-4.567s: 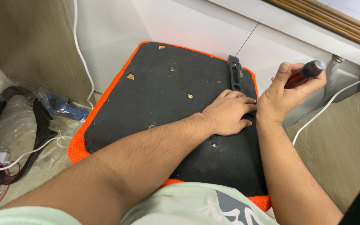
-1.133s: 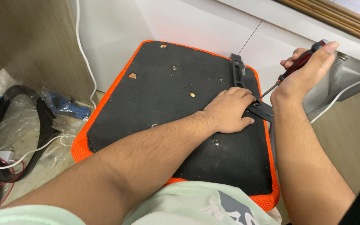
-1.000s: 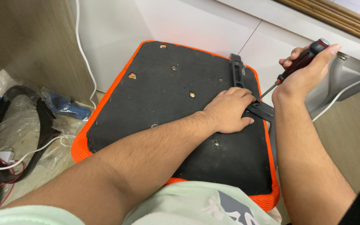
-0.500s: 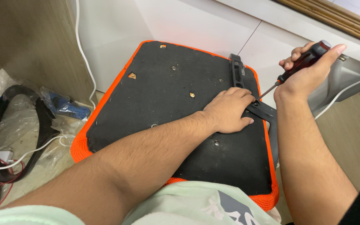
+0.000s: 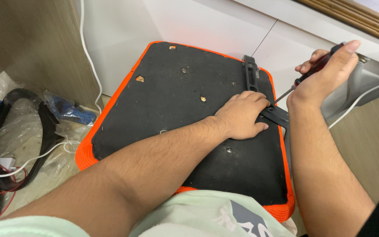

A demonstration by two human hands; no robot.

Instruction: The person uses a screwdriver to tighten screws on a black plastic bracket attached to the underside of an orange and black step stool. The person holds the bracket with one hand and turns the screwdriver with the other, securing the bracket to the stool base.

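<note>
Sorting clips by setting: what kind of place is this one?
Probably a room at home or a small office floor during furniture assembly: an upturned orange-edged seat base, a screwdriver in the right hand, and plastic packaging with loose cables.

Bright, even indoor light; soft shadows; sharp focus, perhaps slight edge distortion.

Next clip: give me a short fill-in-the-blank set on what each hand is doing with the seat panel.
1. The right hand grips a ____ with a red and black handle.
2. The left hand lies flat on the black panel, which has an ____ edge.
3. The tool's tip meets the black ____ fixed along the panel's right side.

Missing words: screwdriver; orange; bracket
</note>
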